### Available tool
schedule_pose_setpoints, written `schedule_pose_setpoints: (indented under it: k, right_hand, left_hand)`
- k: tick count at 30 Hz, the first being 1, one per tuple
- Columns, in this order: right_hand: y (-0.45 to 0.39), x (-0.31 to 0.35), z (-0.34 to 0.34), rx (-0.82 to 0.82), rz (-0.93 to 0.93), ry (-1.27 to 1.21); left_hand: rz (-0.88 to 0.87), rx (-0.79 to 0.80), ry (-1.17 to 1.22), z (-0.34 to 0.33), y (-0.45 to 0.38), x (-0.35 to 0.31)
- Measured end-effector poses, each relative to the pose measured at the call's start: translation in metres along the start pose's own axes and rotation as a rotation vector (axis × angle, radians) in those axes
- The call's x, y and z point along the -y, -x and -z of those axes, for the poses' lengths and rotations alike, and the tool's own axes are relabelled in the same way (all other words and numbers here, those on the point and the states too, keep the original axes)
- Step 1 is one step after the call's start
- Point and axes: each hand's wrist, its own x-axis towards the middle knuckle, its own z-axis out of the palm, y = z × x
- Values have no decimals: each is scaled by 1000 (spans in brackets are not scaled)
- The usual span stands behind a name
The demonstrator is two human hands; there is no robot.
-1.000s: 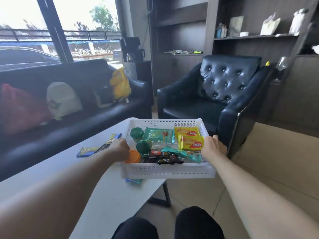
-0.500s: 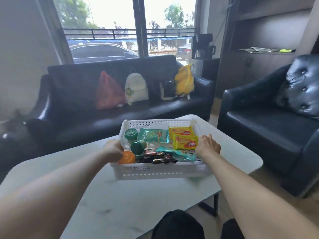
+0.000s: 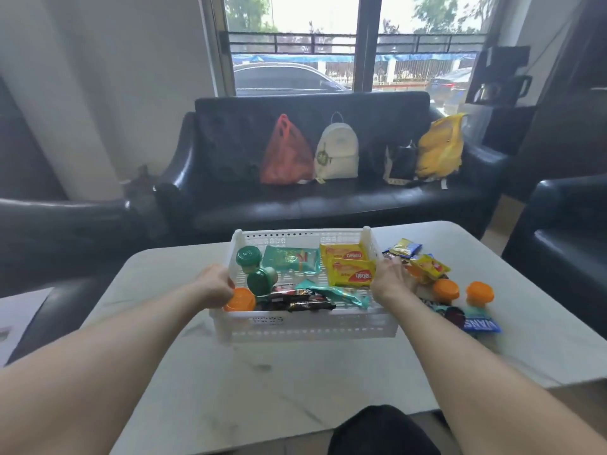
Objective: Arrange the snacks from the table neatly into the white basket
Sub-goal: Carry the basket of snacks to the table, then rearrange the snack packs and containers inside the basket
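The white basket (image 3: 308,325) stands on the pale table (image 3: 295,382). Inside lie two green-lidded cups (image 3: 248,257), an orange-lidded cup (image 3: 240,300), a teal packet (image 3: 292,259), two yellow wafer packs (image 3: 353,272) and dark bars (image 3: 302,298). My left hand (image 3: 215,285) grips the basket's left wall. My right hand (image 3: 391,279) grips its right wall. On the table to the right of the basket lie more snacks: a yellow packet (image 3: 428,266), two orange-lidded cups (image 3: 479,293), a blue packet (image 3: 481,325) and a small dark-blue packet (image 3: 404,247).
A black sofa (image 3: 328,198) behind the table carries a red bag (image 3: 285,152), a white backpack (image 3: 336,152) and a yellow bag (image 3: 440,147). Black armchairs flank the table at left (image 3: 59,224) and right (image 3: 565,231). My dark-clad knee (image 3: 381,431) shows at the table's near edge.
The view has swung left from the armchair to face the sofa. The basket, held in both hands, has moved from the table's corner onto the table, left of the loose snacks.
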Motion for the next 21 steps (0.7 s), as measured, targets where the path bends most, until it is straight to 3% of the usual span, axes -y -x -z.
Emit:
schedule_pose_setpoints:
  k: [12, 21]
  right_hand:
    - [11, 2, -62, 68, 35, -17]
    - [21, 2, -72, 70, 55, 6]
  left_hand:
    - [60, 41, -58, -42, 0, 40]
    - [87, 26, -24, -69, 1, 60]
